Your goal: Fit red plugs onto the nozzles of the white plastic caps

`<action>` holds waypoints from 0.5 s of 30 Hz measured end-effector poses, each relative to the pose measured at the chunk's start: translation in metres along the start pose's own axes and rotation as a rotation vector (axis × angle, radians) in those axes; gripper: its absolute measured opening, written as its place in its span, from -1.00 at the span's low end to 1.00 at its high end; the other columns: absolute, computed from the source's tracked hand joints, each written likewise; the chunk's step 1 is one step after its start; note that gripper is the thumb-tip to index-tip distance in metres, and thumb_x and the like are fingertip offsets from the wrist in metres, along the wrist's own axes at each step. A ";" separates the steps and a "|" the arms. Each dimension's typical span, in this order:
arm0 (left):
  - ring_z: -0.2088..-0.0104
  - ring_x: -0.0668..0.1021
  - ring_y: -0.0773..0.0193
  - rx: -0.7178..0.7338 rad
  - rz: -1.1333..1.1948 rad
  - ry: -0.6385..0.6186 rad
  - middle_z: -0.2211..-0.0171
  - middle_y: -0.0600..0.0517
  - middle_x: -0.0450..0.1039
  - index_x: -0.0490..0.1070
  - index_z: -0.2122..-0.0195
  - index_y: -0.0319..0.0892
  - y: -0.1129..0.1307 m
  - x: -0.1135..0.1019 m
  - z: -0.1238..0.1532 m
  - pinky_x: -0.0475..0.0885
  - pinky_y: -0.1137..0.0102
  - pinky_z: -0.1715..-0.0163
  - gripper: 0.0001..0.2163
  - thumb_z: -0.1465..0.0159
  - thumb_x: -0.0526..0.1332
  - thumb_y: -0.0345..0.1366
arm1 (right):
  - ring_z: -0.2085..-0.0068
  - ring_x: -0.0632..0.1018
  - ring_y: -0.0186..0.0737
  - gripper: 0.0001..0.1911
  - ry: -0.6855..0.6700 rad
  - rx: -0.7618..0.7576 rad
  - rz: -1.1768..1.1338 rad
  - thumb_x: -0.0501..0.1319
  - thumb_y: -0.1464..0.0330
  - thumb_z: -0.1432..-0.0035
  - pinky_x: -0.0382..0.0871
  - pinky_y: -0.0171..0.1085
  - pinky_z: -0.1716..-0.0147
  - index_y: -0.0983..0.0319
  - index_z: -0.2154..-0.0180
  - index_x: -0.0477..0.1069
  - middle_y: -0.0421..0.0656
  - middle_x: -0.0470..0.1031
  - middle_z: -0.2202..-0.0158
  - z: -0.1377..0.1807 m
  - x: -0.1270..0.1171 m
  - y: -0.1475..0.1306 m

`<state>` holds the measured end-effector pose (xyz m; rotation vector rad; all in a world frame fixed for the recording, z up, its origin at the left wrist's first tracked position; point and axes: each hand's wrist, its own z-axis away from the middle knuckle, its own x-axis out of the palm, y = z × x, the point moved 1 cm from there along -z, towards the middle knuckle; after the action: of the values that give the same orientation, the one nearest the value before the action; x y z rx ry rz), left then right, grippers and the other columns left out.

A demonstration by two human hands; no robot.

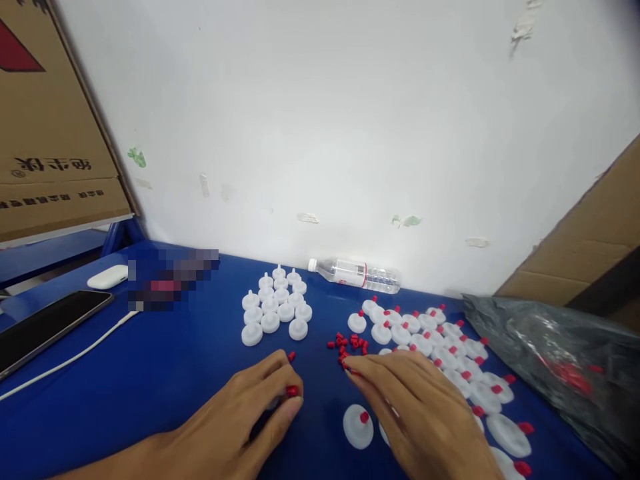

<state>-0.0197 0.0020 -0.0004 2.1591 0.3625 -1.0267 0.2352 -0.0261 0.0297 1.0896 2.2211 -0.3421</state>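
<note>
My left hand (250, 413) rests low on the blue table (165, 373), fingers curled around a white round cap with a small red plug (292, 391) at its tip. My right hand (415, 407) lies palm down, fingertips touching a scatter of loose red plugs (350, 345). A white cap with a red plug (358, 425) sits between the two hands. Behind the left hand stands a group of plain white caps (277, 303). On the right lie several white caps fitted with red plugs (440, 343).
A clear water bottle (357, 275) lies against the white wall. A dark plastic bag (555, 360) sits at the right. At the left are a phone (45, 327), a white cable (75, 357) and a white earbud case (107, 276). Cardboard boxes (45, 120) stand on both sides.
</note>
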 end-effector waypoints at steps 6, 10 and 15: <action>0.11 0.57 0.28 -0.004 0.093 -0.200 0.04 0.04 0.42 0.45 0.11 -0.01 0.001 -0.002 -0.008 0.52 0.42 0.00 -0.77 -0.57 0.00 -0.31 | 0.27 0.65 -0.34 -0.63 -0.061 0.028 -0.031 -0.02 0.41 -0.58 0.41 -0.26 0.10 0.20 0.12 0.56 -0.27 0.67 0.24 0.002 0.006 0.002; 0.16 0.54 0.28 -0.022 0.027 -0.046 0.06 0.03 0.32 0.54 0.01 0.05 -0.002 -0.002 -0.009 0.52 0.39 0.13 -0.80 -0.54 0.11 -0.30 | 0.26 0.65 -0.26 -0.64 -0.111 0.023 0.005 -0.03 0.38 -0.58 0.43 -0.20 0.14 0.18 0.03 0.56 -0.24 0.68 0.23 0.004 0.009 0.006; 0.33 0.54 0.37 0.081 0.116 0.065 0.24 0.09 0.39 0.55 -0.10 0.08 -0.001 -0.007 -0.009 0.50 0.49 0.31 -0.78 -0.53 0.18 -0.30 | 0.11 0.64 -0.16 -0.74 -0.055 0.082 0.015 0.10 0.38 -0.51 0.40 -0.15 -0.01 0.18 -0.04 0.56 -0.18 0.68 0.10 -0.001 0.001 0.004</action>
<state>-0.0191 0.0095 0.0085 2.2616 0.2259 -0.9223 0.2372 -0.0224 0.0294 1.1255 2.1661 -0.4554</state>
